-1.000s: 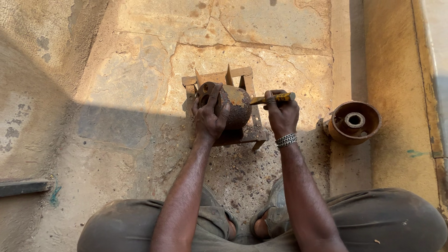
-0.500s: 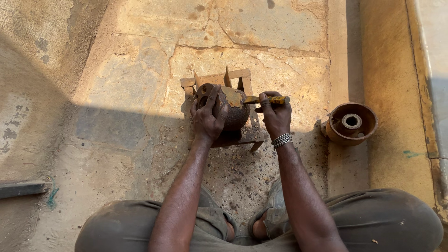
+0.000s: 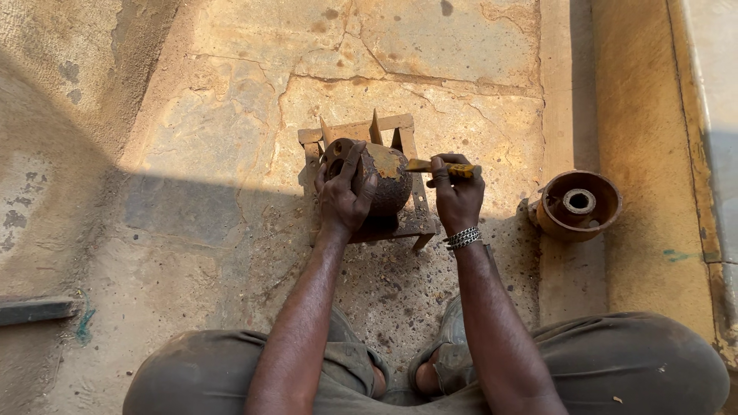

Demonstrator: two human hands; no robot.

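Observation:
A rusty round metal part [image 3: 388, 178] lies on its side in a small rusty metal stand [image 3: 400, 127] on the stone floor. My left hand [image 3: 344, 196] grips the part from the left and steadies it. My right hand [image 3: 455, 196], with a metal bracelet at the wrist, holds a yellow-handled tool [image 3: 438, 166] whose tip rests against the part's right side.
A second rusty round part [image 3: 578, 205] with a central hole stands to the right, by a raised concrete strip [image 3: 638, 115]. A dark flat bar [image 3: 34, 309] lies at the left edge. My knees fill the bottom of the view.
My right hand has drawn the tool slightly left, closer to the part. My left hand keeps its grip.

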